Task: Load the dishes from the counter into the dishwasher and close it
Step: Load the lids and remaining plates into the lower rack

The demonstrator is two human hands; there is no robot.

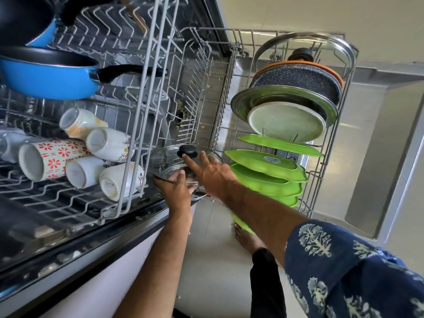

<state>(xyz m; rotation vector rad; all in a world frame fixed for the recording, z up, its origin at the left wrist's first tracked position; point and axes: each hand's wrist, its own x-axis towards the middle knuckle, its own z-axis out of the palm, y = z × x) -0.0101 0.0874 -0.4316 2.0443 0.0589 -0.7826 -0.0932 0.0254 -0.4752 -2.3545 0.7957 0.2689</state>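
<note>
The left hand holds the round glass lid with the black knob by its near edge over the lower wire rack, the right hand flat on top, so it could slip and crack on the green plastic plates beside them.

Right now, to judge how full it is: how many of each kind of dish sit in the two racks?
Mugs: 6 that I can make out
Blue pans: 2
Glass lids: 2
Green plates: at least 5
Round plates and pans in the lower rack: 3
Total: about 18
</note>
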